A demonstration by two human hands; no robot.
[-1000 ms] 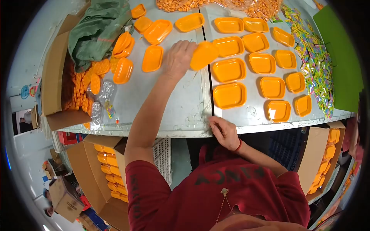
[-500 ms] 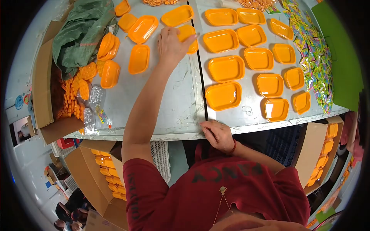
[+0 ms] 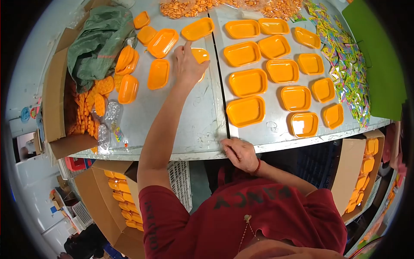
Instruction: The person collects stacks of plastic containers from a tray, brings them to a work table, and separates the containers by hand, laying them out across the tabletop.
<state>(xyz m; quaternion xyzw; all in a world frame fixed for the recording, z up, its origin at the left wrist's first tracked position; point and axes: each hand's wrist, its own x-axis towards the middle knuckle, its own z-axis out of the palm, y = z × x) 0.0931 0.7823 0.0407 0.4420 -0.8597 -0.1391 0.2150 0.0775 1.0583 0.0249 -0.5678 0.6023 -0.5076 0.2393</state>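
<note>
My left hand (image 3: pixel 189 67) reaches over the left half of the table, with its fingers and thumb closed across a small orange tray (image 3: pixel 200 55) and covering part of it. Just beyond it lies another orange tray (image 3: pixel 197 29), and an upright-lying orange tray (image 3: pixel 158 74) is to its left. My right hand (image 3: pixel 240 153) rests at the table's front edge near the black seam, its fingers loosely curled with nothing visible in them. Nearest to it is a shallow orange tray (image 3: pixel 246 111), one of several set in rows on the right half.
A carton (image 3: pixel 56 93) of orange pieces and a green sack (image 3: pixel 97 52) stand at left. Clear plastic pieces (image 3: pixel 113 113) lie beside them. Small orange pieces (image 3: pixel 189 7) are heaped at the back. Colourful packets (image 3: pixel 351 82) line the right side by a green panel (image 3: pixel 381 64).
My left hand, still at the small orange tray, has shifted slightly towards me and left in view. The view has tilted a little, showing more of the back heap. My right hand stays at the edge.
</note>
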